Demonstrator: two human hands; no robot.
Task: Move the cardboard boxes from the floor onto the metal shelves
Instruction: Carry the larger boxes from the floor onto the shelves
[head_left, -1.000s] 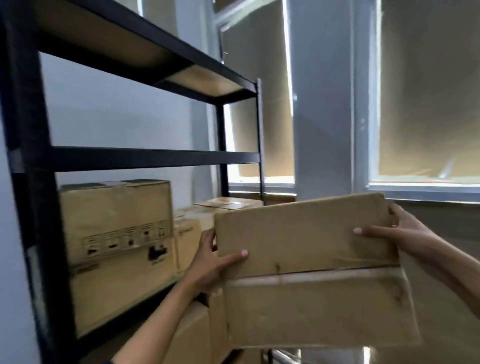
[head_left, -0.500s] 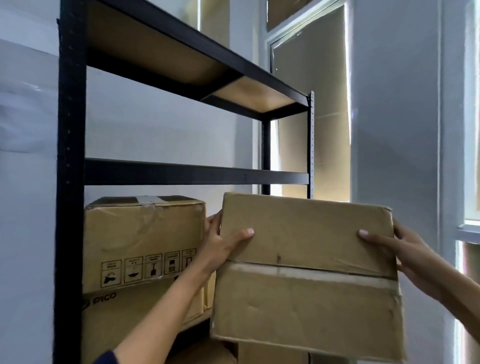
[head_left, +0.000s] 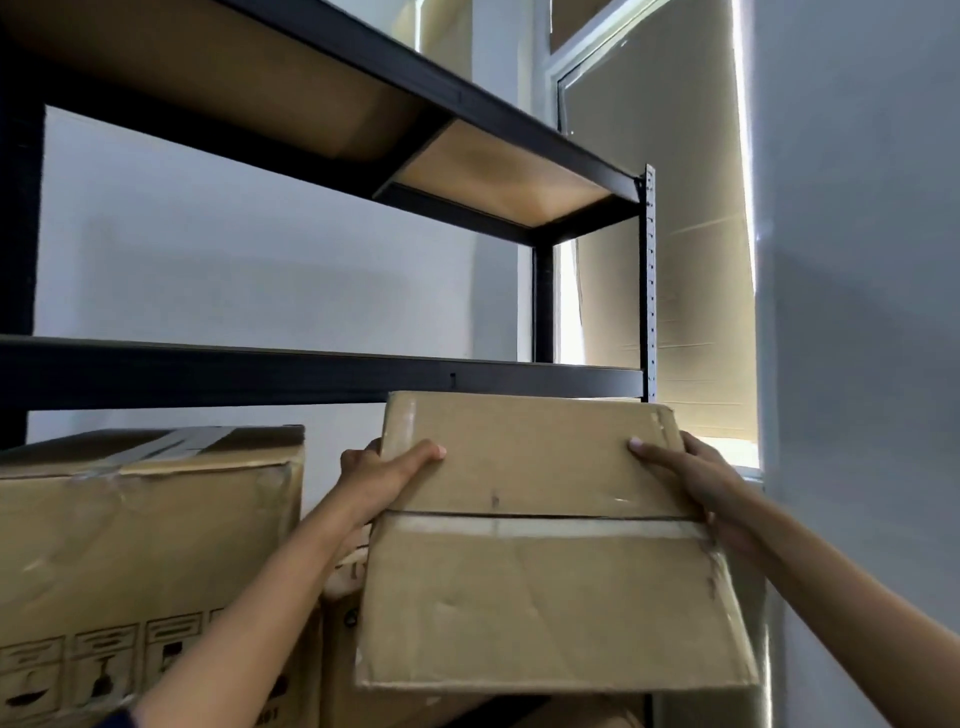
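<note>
I hold a brown cardboard box (head_left: 540, 587) with a taped seam in the air, in front of the black metal shelf unit. My left hand (head_left: 379, 480) grips its upper left corner, thumb lying on the near face. My right hand (head_left: 696, 480) grips the upper right corner the same way. The box's top edge reaches the front beam of the middle shelf (head_left: 311, 371). The fingers behind the box are hidden.
A large taped carton (head_left: 150, 561) with handling symbols stands on the lower shelf to the left. Another carton (head_left: 340, 623) shows behind my left arm. An upper shelf (head_left: 498, 176) hangs overhead. The perforated right post (head_left: 649, 280) and a grey wall (head_left: 857, 312) lie to the right.
Both hands have raised the box higher and closer to the shelf unit. The view has tilted up and swung left, so the middle shelf and upper shelf fill more of the frame.
</note>
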